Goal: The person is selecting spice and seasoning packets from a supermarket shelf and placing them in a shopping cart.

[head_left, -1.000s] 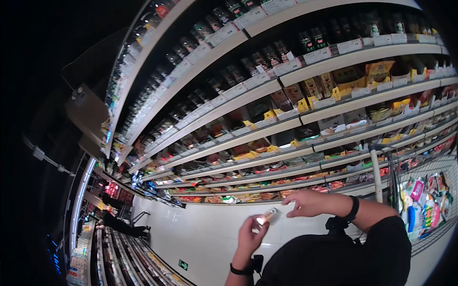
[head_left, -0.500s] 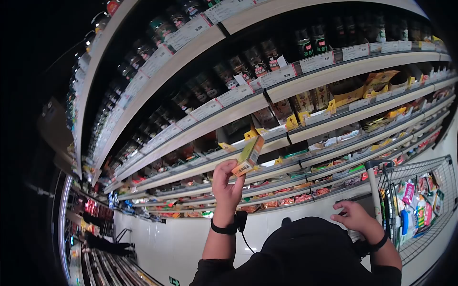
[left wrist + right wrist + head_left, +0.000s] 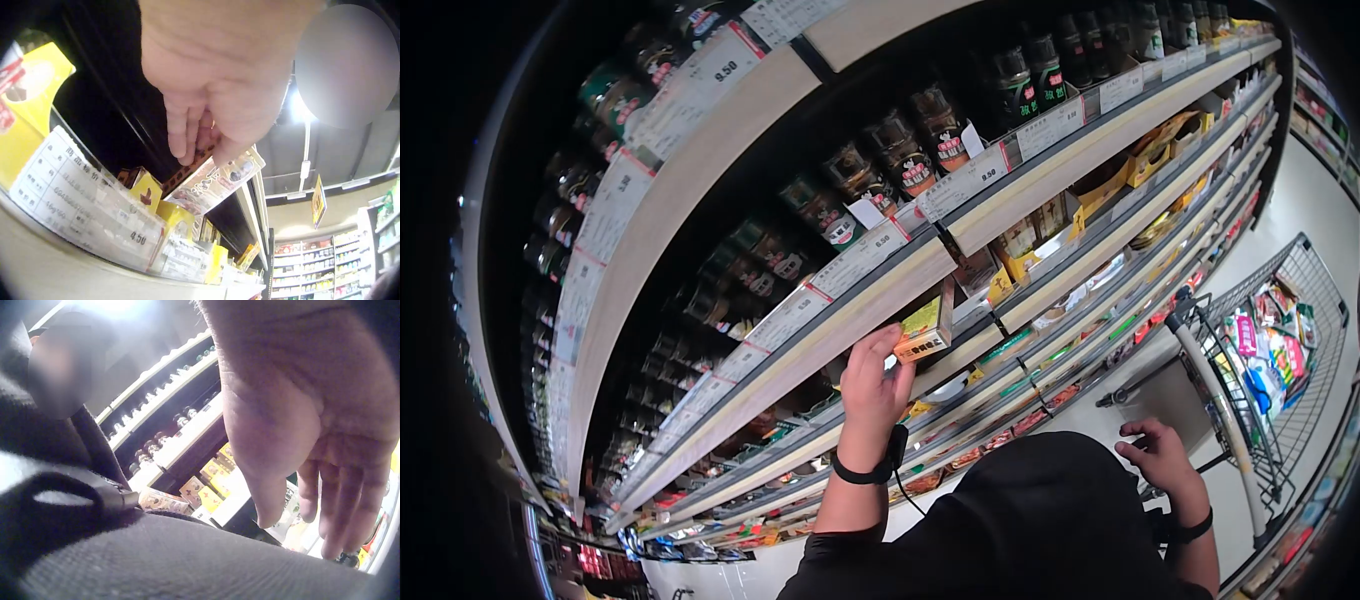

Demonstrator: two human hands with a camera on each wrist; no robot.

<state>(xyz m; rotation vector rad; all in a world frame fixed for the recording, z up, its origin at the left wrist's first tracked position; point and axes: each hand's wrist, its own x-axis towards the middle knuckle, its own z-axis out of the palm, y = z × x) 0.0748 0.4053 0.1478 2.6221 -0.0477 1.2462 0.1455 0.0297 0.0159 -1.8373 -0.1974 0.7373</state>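
A small printed seasoning box (image 3: 927, 328), yellow-green on one face, is pinched between the thumb and fingers of my left hand (image 3: 870, 385). The box is at the front of a shelf, overlapping the dark gap beneath a row of jars in the head view. From the left wrist, the box (image 3: 215, 182) tilts beside yellow display cartons (image 3: 176, 219), the left hand (image 3: 215, 81) reaching down onto it. My right hand (image 3: 1160, 458) hangs in front of the body, fingers loosely bent and nothing in them; its relaxed fingers also show in the right wrist view.
Spice jars (image 3: 900, 150) line the shelf above the box, behind price tags (image 3: 965, 180). Yellow cartons (image 3: 1002, 285) stand to the right of the box. A shopping cart (image 3: 1230, 430) with several colourful packets is at the right.
My left hand has carried the box up from over the floor to the shelf. The right hand has moved away from it to the right. The view has come closer to the shelves.
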